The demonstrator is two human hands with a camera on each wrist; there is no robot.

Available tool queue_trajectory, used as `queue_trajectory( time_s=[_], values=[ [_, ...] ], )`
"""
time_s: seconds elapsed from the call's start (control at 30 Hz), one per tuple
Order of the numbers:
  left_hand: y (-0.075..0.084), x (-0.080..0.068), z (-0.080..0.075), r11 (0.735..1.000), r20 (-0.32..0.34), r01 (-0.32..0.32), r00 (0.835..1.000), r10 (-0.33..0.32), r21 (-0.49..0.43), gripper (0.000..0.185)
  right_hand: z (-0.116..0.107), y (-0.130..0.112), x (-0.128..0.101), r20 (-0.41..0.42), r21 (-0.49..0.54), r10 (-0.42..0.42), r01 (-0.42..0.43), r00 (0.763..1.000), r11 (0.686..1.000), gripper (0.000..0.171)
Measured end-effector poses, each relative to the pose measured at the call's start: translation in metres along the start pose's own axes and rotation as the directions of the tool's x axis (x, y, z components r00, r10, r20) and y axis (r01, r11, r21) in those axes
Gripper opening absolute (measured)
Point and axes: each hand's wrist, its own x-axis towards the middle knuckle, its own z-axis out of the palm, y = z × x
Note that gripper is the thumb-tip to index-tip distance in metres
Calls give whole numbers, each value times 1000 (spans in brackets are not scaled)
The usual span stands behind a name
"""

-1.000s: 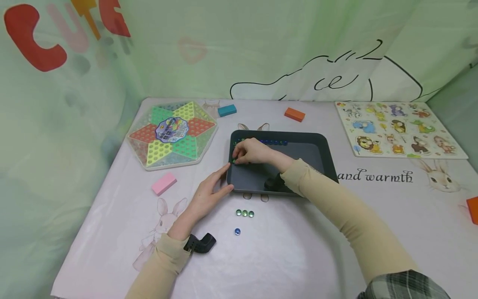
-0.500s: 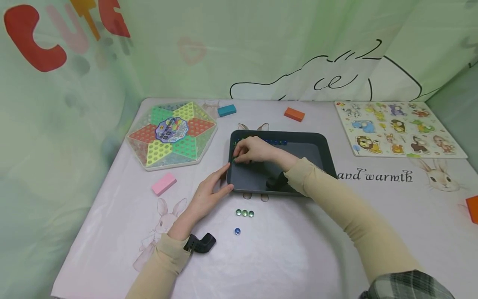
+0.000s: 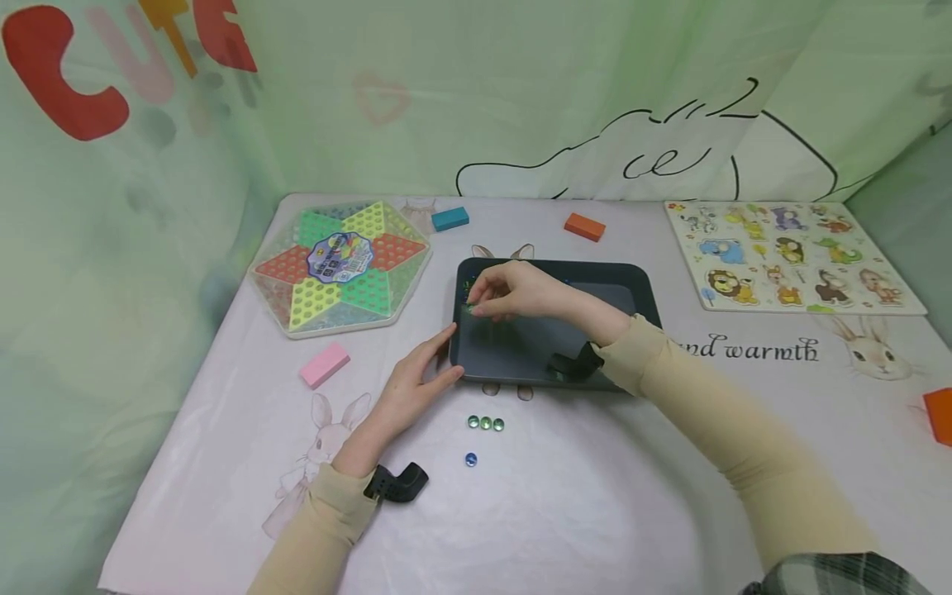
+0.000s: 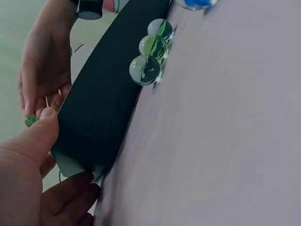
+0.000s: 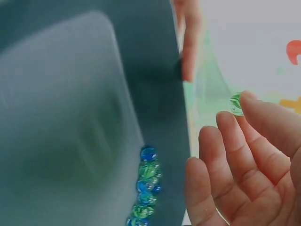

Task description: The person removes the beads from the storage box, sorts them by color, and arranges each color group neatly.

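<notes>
1. A green marble (image 5: 236, 104) sits pinched at the fingertips of the right hand (image 3: 513, 291), held just above the near-left part of the dark tray (image 3: 625, 285)
2. That right hand has its thumb and forefinger closed on the marble, the other fingers loosely bent beside them
3. Inside the tray, a row of blue and green marbles (image 5: 146, 188) lies along its far wall, close to the left corner
4. The left hand (image 3: 412, 388) holds the tray's near-left corner, thumb on the rim and fingers curled round the edge beneath
5. On the tablecloth (image 3: 595, 496) just in front of the tray, three green marbles (image 3: 486, 423) lie touching in a line, with a single blue marble (image 3: 471, 459) a little nearer to the person
6. Further out: a Chinese checkers board (image 3: 340, 266) to the left, a pink block (image 3: 325, 364) near it, a teal block (image 3: 449, 218) and an orange block (image 3: 583, 226) behind the tray, and an animal puzzle board (image 3: 792, 256) to the right
</notes>
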Motion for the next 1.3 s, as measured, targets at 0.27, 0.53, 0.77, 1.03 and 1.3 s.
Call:
queue_trajectory(
  time_s=[0.27, 0.53, 0.77, 1.03, 1.3],
  values=[
    [1, 0, 0, 1000, 7, 13, 1000, -13, -1, 61, -3, -9, -27, 20, 47, -80, 79, 997, 996, 18],
    [0, 0, 0, 1000, 8, 10, 1000, -9, -9, 60, 7, -10, -54, 50, 53, -94, 91, 994, 994, 16],
    [0, 0, 0, 1000, 10, 15, 1000, -15, -7, 60, 20, -6, -75, 58, 57, -110, 107, 992, 993, 14],
    [1, 0, -1, 1000, 10, 13, 1000, -13, 1, 60, 32, 2, -94, 84, 120, -88, 78, 993, 990, 11],
    [2, 0, -1, 1000, 9, 8, 1000, -8, 8, 61, 45, 12, -106, 126, 186, -85, 60, 988, 981, 11]
  ],
)
